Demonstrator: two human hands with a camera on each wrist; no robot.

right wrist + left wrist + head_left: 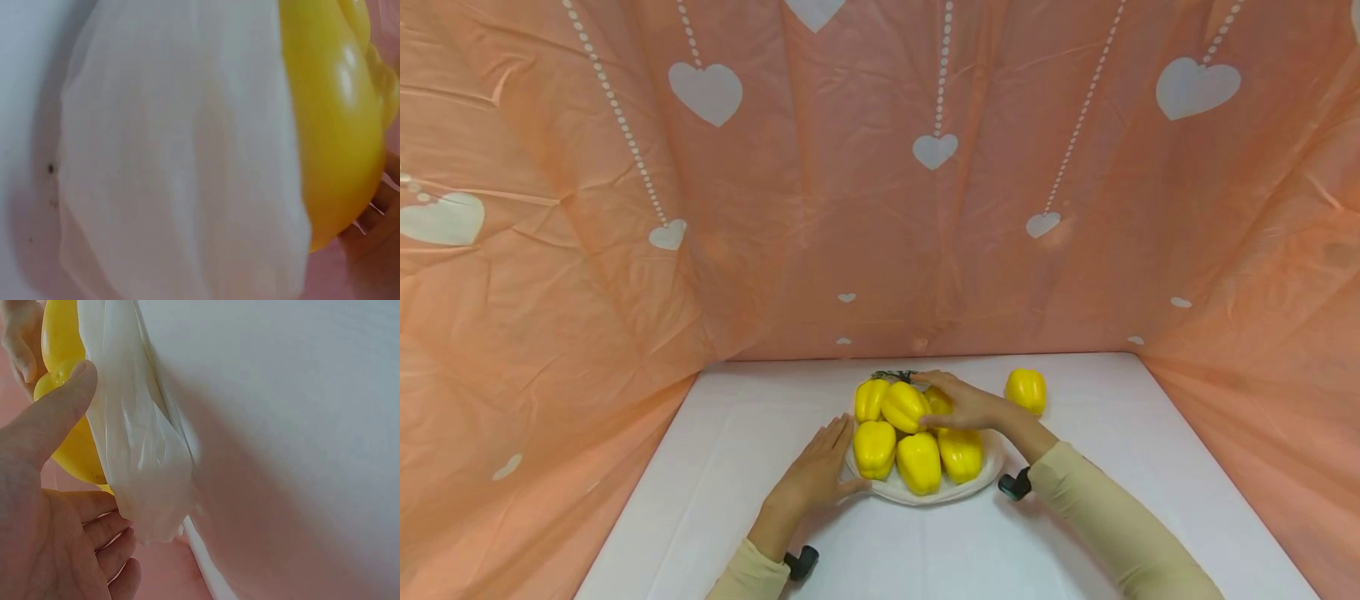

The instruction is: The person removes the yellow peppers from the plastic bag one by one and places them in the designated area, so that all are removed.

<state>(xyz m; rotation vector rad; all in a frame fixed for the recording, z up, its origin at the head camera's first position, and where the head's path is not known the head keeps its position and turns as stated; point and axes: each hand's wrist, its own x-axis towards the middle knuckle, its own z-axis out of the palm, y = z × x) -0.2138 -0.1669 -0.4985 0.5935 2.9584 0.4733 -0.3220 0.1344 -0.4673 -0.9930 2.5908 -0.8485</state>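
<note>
My left hand (817, 475) lies flat, fingers straight, against the left rim of the white plate (925, 493) mid-tabletop. My right hand (964, 403) rests on the top peppers (904, 407), fingers loosely curved. One pepper (1026, 390) sits apart, near the tabletop's far edge.

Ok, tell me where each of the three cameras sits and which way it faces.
Head: worn high, looking forward and down at the white plate of yellow bell peppers; both forearms, left hand and right hand show.
Left wrist: beside the plate rim, facing along the left hand's palm; thumb and fingers show.
Right wrist: close against the plate's edge, facing a pepper; only fingertips show.
Shared: all three show the plate and peppers.
</note>
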